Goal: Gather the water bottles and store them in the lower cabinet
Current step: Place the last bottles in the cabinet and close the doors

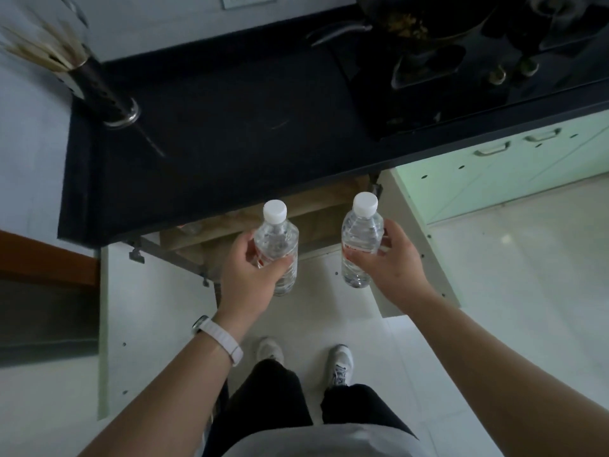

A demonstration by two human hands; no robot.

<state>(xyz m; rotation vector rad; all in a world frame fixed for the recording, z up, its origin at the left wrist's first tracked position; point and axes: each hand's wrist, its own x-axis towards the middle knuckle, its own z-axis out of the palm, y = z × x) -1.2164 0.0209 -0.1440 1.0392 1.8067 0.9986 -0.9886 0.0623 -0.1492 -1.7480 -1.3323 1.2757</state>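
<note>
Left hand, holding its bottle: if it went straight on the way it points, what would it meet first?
Probably the wooden interior of the open lower cabinet, below the countertop; depth is unclear.

The left bottle [278,234] and the right bottle [362,232] are moulded in clear, glossy, ribbed plastic and are topped with matt white plastic caps [274,211]. The worktop [214,143] is finished in a dark, matt, stone-like surface. The floor [510,291] is laid in glossy pale tiles.

The countertop [214,153] is hiding most of the lower cabinet [316,206], where a pale shape [189,227], perhaps another bottle, is blurring into shadow. The top edge is cutting off the wok [428,24]. The chopsticks [43,47] are smearing into blur.
</note>
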